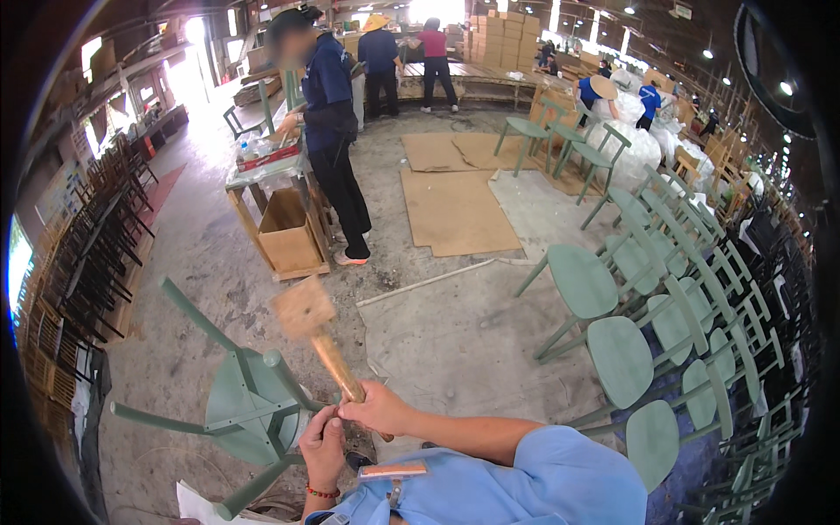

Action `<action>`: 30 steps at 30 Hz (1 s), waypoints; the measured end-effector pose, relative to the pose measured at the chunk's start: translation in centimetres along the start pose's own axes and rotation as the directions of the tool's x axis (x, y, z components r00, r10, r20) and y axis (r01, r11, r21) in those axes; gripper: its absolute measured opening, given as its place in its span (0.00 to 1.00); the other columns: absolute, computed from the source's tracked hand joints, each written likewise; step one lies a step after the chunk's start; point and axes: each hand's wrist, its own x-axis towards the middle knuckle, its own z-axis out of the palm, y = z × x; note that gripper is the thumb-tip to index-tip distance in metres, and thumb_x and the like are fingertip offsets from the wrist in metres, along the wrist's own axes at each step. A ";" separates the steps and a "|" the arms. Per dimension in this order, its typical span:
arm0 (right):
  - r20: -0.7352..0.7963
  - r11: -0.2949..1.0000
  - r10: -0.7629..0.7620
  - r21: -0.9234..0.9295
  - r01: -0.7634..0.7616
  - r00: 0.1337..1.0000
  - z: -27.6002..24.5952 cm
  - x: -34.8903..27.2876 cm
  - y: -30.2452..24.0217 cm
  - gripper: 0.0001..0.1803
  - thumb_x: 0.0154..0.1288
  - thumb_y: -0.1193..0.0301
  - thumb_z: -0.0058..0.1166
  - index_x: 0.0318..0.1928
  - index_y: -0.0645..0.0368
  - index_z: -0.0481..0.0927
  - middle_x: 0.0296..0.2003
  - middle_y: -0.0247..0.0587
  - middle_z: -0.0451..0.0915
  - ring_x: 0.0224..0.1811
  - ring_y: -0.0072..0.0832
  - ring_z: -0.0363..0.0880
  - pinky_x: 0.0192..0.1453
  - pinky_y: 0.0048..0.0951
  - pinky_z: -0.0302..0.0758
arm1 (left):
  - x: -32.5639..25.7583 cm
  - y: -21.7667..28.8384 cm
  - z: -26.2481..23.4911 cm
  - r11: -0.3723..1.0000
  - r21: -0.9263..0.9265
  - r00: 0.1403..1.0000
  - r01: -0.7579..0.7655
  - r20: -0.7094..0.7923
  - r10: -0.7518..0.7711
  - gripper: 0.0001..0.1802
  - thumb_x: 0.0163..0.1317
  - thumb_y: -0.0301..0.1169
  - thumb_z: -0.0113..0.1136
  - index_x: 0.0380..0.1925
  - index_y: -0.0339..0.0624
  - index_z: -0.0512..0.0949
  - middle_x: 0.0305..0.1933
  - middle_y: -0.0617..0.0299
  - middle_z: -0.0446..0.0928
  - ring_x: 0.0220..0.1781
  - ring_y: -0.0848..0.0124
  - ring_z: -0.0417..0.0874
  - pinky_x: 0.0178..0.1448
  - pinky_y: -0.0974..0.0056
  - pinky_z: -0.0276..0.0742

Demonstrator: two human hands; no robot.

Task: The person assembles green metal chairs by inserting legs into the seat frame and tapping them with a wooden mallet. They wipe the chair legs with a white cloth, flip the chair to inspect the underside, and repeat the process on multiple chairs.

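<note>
My right hand (382,409) is wrapped round the handle of a wooden mallet (335,360), whose square, pale head points up and away to the left. Close beside it, my left hand (323,451) is closed, thumb and fingers pressed together. Whatever that pinch holds, if anything, is too small to make out. Next to my left hand, a green chair (229,404) lies overturned, its splayed legs sticking out and crossed braces showing under the seat. My left hand partly overlaps the chair's near side, and I cannot tell whether they touch.
Rows of green chairs (584,282) crowd the right side. Flat cardboard sheets (459,210) cover part of the floor ahead. Beyond the overturned chair, a person (328,114) stands at a workbench (267,166) with a cardboard box beneath. Dark chairs (96,245) line the left.
</note>
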 end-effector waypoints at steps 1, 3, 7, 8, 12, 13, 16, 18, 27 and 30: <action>0.025 0.986 0.095 0.132 -0.097 0.995 0.0 0.4 -0.2 0.09 0.62 0.71 0.61 0.38 0.58 0.74 0.24 0.31 0.74 0.20 0.19 0.72 0.22 0.26 0.69 | 0.3 0.6 -0.1 0.999 0.027 0.999 -0.047 0.022 0.046 0.13 0.70 0.32 0.57 0.47 0.33 0.79 0.33 0.60 0.79 0.27 0.74 0.75 0.29 0.72 0.70; 0.059 0.956 0.120 0.262 -0.131 0.991 0.6 0.9 -0.3 0.08 0.62 0.71 0.61 0.37 0.57 0.74 0.24 0.32 0.74 0.18 0.19 0.70 0.19 0.25 0.67 | 0.8 1.7 -1.0 0.932 0.271 0.971 -0.241 0.065 0.232 0.12 0.68 0.30 0.58 0.47 0.33 0.79 0.34 0.58 0.79 0.31 0.70 0.78 0.35 0.68 0.73; 0.071 0.956 0.217 0.185 -0.227 0.974 2.6 1.2 -1.2 0.07 0.63 0.71 0.59 0.36 0.56 0.74 0.22 0.32 0.73 0.17 0.18 0.70 0.18 0.25 0.66 | 0.7 2.0 -2.8 0.880 0.429 0.978 -0.204 0.056 0.200 0.13 0.63 0.26 0.60 0.47 0.34 0.79 0.36 0.54 0.78 0.38 0.63 0.80 0.44 0.64 0.75; 0.058 0.945 0.236 0.219 -0.243 0.970 2.2 1.4 -0.8 0.08 0.61 0.72 0.59 0.36 0.57 0.73 0.22 0.32 0.73 0.17 0.19 0.69 0.18 0.25 0.65 | 0.8 1.9 -2.5 0.860 0.441 0.966 -0.255 0.080 0.245 0.13 0.62 0.25 0.60 0.47 0.34 0.79 0.36 0.54 0.78 0.38 0.62 0.80 0.43 0.64 0.75; 0.067 0.917 0.262 0.295 -0.270 0.963 1.0 0.7 0.8 0.08 0.62 0.73 0.58 0.38 0.57 0.72 0.21 0.33 0.71 0.16 0.20 0.68 0.18 0.25 0.65 | 0.7 1.5 -2.0 0.911 0.337 0.971 -0.235 0.124 0.205 0.12 0.63 0.25 0.60 0.46 0.36 0.80 0.37 0.53 0.77 0.38 0.59 0.79 0.43 0.63 0.75; 0.047 0.920 0.254 0.296 -0.257 0.966 1.4 0.4 0.7 0.08 0.63 0.72 0.57 0.39 0.57 0.72 0.21 0.33 0.71 0.16 0.20 0.68 0.18 0.24 0.65 | 0.4 1.5 -2.3 0.923 0.318 0.974 -0.218 0.126 0.187 0.11 0.63 0.25 0.60 0.46 0.37 0.80 0.37 0.53 0.77 0.39 0.59 0.79 0.44 0.62 0.74; -0.018 0.936 0.280 0.229 -0.269 0.960 1.5 0.3 1.1 0.08 0.65 0.71 0.54 0.41 0.59 0.71 0.23 0.34 0.71 0.16 0.20 0.68 0.18 0.24 0.65 | 0.3 0.6 -3.5 0.877 0.397 0.958 -0.271 0.020 0.287 0.11 0.64 0.28 0.60 0.45 0.39 0.80 0.35 0.55 0.75 0.38 0.59 0.78 0.44 0.61 0.73; -0.041 0.974 0.206 0.110 -0.200 0.978 -0.2 0.2 2.1 0.11 0.68 0.70 0.52 0.47 0.60 0.71 0.25 0.35 0.72 0.16 0.20 0.67 0.18 0.24 0.66 | 1.9 1.1 -5.5 0.867 0.461 0.954 -0.190 -0.122 0.274 0.10 0.64 0.29 0.60 0.44 0.39 0.80 0.36 0.55 0.75 0.38 0.59 0.77 0.43 0.61 0.73; -0.011 0.971 -0.205 -0.128 0.202 0.979 -2.0 0.0 -1.6 0.14 0.70 0.72 0.49 0.53 0.63 0.71 0.24 0.30 0.70 0.17 0.16 0.67 0.19 0.21 0.65 | 13.0 0.7 -10.2 0.995 -0.015 0.992 0.097 -0.082 -0.098 0.18 0.70 0.36 0.59 0.54 0.37 0.79 0.35 0.71 0.74 0.24 0.81 0.66 0.28 0.72 0.63; -0.042 0.973 -0.163 -0.173 0.154 0.986 -3.0 -1.1 -0.1 0.22 0.69 0.74 0.49 0.62 0.64 0.68 0.24 0.31 0.70 0.17 0.16 0.67 0.19 0.21 0.66 | 13.8 0.4 -10.5 0.987 -0.063 0.989 0.146 0.021 -0.145 0.20 0.70 0.38 0.59 0.56 0.39 0.78 0.36 0.72 0.75 0.24 0.81 0.65 0.26 0.73 0.61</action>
